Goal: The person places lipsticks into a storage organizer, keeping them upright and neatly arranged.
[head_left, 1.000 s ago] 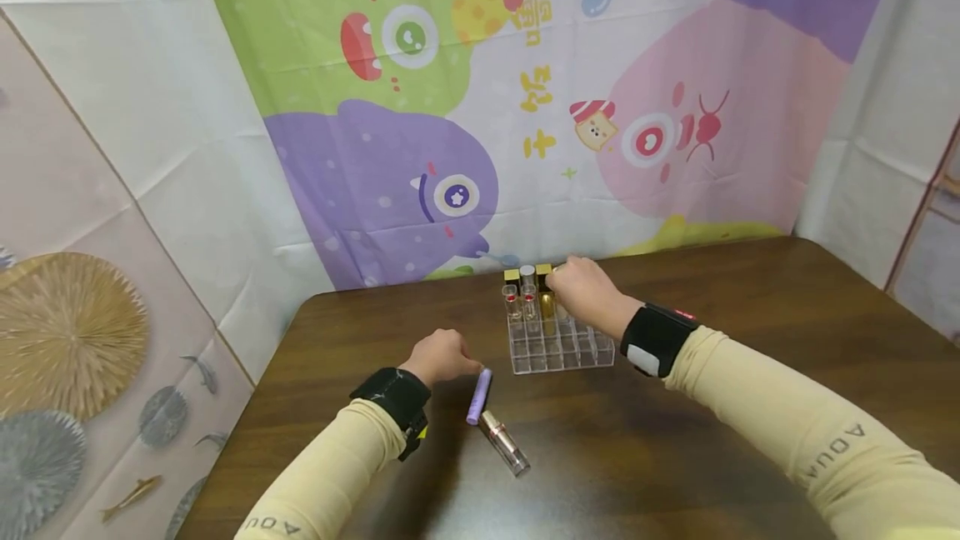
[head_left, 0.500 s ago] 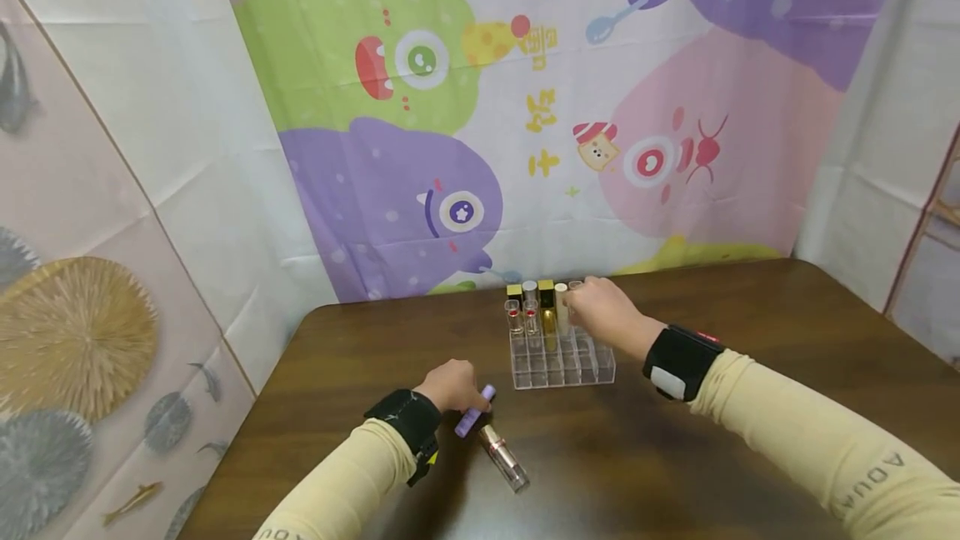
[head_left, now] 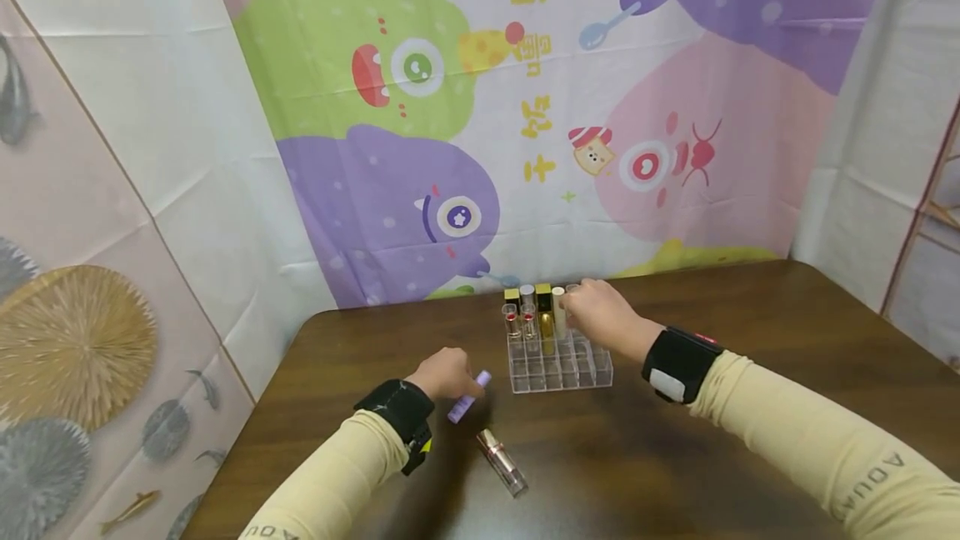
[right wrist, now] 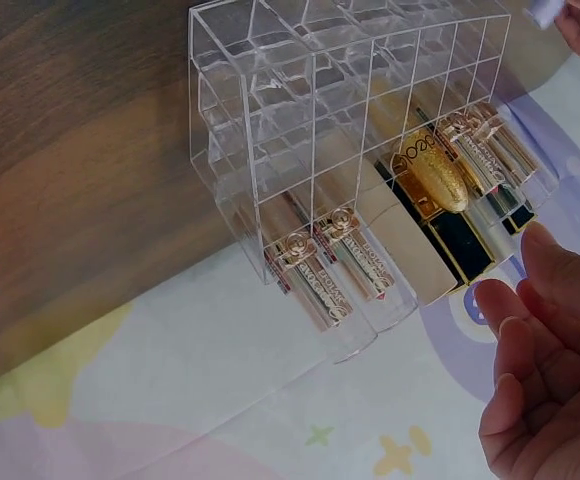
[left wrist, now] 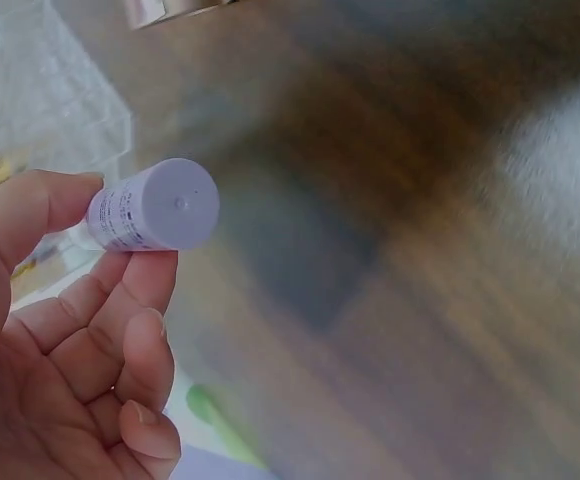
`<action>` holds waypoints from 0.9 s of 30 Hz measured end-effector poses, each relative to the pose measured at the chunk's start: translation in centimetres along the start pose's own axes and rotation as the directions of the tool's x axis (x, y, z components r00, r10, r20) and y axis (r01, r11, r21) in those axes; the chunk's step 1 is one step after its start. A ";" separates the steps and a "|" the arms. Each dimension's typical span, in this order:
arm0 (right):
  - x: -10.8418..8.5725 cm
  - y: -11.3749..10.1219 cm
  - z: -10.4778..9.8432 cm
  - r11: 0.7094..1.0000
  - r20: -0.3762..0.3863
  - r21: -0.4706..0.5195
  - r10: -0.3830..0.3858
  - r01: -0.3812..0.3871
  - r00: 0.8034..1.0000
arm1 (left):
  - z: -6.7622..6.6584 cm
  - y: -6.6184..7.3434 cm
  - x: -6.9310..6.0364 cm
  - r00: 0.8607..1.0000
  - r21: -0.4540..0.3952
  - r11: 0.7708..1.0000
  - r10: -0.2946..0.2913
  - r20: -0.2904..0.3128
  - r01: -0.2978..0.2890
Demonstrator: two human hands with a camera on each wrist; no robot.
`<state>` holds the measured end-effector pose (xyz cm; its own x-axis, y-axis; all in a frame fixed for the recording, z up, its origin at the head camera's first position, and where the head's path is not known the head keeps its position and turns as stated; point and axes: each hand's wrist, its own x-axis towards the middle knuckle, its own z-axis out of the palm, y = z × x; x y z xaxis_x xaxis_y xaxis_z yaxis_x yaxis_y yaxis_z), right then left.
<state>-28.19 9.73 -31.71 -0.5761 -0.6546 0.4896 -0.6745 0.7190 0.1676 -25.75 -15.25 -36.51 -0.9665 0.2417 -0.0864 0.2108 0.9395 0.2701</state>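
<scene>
My left hand [head_left: 444,373] pinches a lilac lipstick tube [left wrist: 130,212] between thumb and fingers, and its round end faces the left wrist camera. Its other fingers are loosely curled. A clear acrylic lipstick organizer [head_left: 562,373] stands on the table with several lipsticks upright in its back rows. My right hand [head_left: 600,311] is at the organizer's back right. In the right wrist view, its thumb and fingers are apart with nothing between them, close to a black-and-gold lipstick [right wrist: 455,240]. A cream lipstick [head_left: 558,307] and a gold one [head_left: 547,327] are nearby.
A gold lipstick with a clear end [head_left: 502,463] lies on the brown wooden table [head_left: 637,457], nearer me than the organizer. The organizer's front compartments hold nothing visible. A cartoon-printed cloth [head_left: 540,215] hangs right behind the table's far edge.
My left hand has gripped the lilac tube and moved it left, away from the gold lipstick lying beside it. My right hand has shifted slightly, uncovering the cream lipstick.
</scene>
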 end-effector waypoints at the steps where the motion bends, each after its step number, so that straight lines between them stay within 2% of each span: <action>1: 0.1 0.0 0.0 1.000 0.000 0.003 -0.001 0.001 1.000 | -0.4 0.0 0.0 1.000 -0.002 1.000 0.005 -0.004 -0.005; 6: 0.0 -0.2 -0.2 1.000 0.031 0.010 0.011 -0.012 0.999 | -2.4 0.2 0.0 1.000 -0.024 0.999 0.024 -0.015 -0.025; 12: 0.5 -0.6 -0.5 1.000 0.064 0.015 0.016 -0.017 0.998 | -5.3 0.8 0.4 0.998 0.003 0.999 0.038 -0.044 -0.038; 15: 0.7 -0.9 -0.5 1.000 0.064 0.021 0.012 -0.013 0.998 | -6.2 1.2 0.7 0.997 0.004 0.998 0.060 -0.037 -0.060; 21: 1.4 -1.3 -0.2 0.998 0.062 0.068 0.001 -0.006 0.998 | -7.5 2.7 1.3 0.990 0.014 0.990 0.139 -0.035 -0.139; 24: 1.8 -1.4 -0.1 0.992 0.040 0.119 -0.034 0.029 0.999 | -7.7 3.7 1.6 0.982 0.028 0.982 0.187 -0.032 -0.186; 27: 2.2 -1.5 0.0 0.980 -0.010 0.177 -0.089 0.089 0.996 | -7.5 4.5 2.0 0.968 0.038 0.968 0.249 -0.024 -0.248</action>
<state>-28.44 7.21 -30.92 -0.5091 -0.7134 0.4816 -0.7942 0.6050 0.0567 -27.85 -12.31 -28.24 -0.8867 0.4624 0.0068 0.4497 0.8587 0.2460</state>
